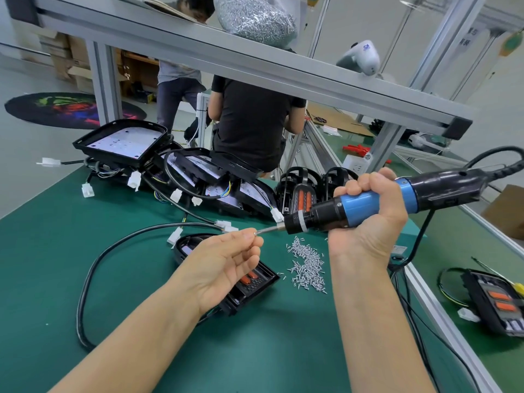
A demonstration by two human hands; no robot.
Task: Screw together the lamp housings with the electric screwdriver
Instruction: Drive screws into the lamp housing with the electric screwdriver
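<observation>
The left hand (pixel 226 268) covers the middle of the lamp housing (pixel 252 287) lying on the green bench mat (pixel 141 293), so only its rounded far end and its near corner with two orange inserts show. Thumb and forefinger of that hand pinch something tiny at the tip of the screwdriver bit (pixel 268 230); it looks like a screw, but it is too small to be sure. The right hand (pixel 371 214) is wrapped firmly round the blue barrel of the electric screwdriver (pixel 368 204), held in the air above the mat. The tool's long axis runs nearly level, its bit pointing left and slightly down toward the left fingertips, and its black cord leaves at the right edge, cut off. A loose pile of screws (pixel 307 263) lies on the mat just right of the housing. Farther back, a stack of open housings (pixel 170 163) with white connectors sits tangled in black cable. No writing on the tool is legible.
</observation>
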